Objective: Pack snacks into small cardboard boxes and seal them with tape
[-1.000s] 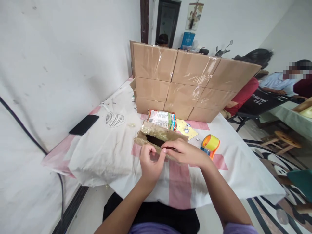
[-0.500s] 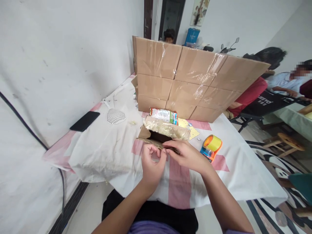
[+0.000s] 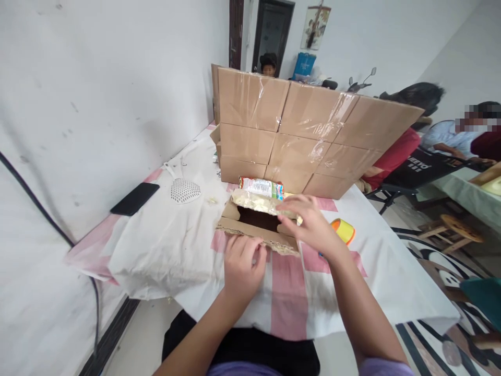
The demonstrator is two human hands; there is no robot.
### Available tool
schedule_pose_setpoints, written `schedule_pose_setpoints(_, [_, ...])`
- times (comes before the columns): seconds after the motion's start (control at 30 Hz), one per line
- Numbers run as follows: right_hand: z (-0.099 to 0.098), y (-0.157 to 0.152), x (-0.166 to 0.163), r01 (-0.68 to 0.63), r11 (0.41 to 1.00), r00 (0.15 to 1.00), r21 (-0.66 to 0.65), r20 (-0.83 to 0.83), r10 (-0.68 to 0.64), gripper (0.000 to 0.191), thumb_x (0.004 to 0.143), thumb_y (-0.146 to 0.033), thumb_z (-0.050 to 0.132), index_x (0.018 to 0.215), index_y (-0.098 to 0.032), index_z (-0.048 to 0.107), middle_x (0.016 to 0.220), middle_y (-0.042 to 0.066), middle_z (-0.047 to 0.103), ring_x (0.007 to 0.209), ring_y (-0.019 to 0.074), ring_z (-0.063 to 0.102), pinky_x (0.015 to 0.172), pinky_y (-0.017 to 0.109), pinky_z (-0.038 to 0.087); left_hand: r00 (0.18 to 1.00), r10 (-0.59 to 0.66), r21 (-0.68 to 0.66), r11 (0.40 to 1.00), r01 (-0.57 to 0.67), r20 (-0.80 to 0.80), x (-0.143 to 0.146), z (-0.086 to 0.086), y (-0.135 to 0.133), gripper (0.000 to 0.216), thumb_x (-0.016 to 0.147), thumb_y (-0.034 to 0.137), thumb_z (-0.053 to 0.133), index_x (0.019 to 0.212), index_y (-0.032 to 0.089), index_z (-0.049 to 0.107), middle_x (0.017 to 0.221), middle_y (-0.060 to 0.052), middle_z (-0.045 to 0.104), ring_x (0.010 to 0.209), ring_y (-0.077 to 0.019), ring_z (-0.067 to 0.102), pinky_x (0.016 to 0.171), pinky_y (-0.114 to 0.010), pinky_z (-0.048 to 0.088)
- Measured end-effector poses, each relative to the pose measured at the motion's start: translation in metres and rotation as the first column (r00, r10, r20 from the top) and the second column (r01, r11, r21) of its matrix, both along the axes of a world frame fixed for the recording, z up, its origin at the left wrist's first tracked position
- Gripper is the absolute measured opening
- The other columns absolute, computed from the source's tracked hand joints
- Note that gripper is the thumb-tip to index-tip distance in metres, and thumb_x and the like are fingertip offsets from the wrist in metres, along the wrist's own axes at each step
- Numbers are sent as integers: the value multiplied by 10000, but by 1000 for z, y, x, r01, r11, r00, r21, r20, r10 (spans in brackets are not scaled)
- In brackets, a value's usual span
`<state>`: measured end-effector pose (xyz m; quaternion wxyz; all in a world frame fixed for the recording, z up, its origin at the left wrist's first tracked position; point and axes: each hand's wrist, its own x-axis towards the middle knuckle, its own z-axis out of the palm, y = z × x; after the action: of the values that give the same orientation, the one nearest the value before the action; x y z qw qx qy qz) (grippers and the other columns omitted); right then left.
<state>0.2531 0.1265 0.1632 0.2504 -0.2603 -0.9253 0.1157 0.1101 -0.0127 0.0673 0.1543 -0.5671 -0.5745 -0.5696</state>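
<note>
A small open cardboard box (image 3: 250, 230) lies on the cloth-covered table (image 3: 188, 250), its far flap covered in worn tape. My left hand (image 3: 242, 263) rests against the box's near flap, fingers curled on its edge. Over the right side of the box my right hand (image 3: 309, 224) reaches, fingertips pinching the far right flap. Just behind the box sits a printed snack packet (image 3: 261, 186).
A wall of taped cardboard boxes (image 3: 309, 138) stands across the table behind. A yellow tape dispenser (image 3: 343, 230) is partly hidden by my right wrist. A black phone (image 3: 134, 198) and a white perforated scoop (image 3: 185, 189) lie at left. Other people sit at right.
My right hand has moved from the near flap forward to the far right flap. My left hand has settled onto the near flap. The box mouth shows wider.
</note>
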Motion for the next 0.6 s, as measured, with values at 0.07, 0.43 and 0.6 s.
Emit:
schedule_pose_setpoints(0.07, [-6,43,-5,147,988,989,44,-43,-145,237,982,-367,554,1052,-221,728,1126,103,751,1166,316,604,1055,489,376,1000,9,43,999,-8,-22,-1,0,-1,175,888,55,577,955,212,617,742,2,641,689,-173,597,810,-359,481])
schedule_pose_setpoints(0.43, [-78,186,-80,277,956,877,-93,432,-212,755,868,-474,690,1513,-153,466,1508,190,513,1399,408,409,1130,502,359,952,112,-89,986,-142,-286,-15,0,-29,149,862,129,686,808,268,694,964,-63,667,983,-259,585,996,-512,263])
schedule_pose_setpoints(0.6, [-75,197,-93,244,954,842,-175,526,-119,757,778,-545,761,1413,-174,581,1433,187,577,1371,411,456,1117,489,382,847,-389,-430,876,219,-361,-57,22,-23,227,968,386,608,1097,217,685,1136,-84,708,1012,-234,633,901,-412,389])
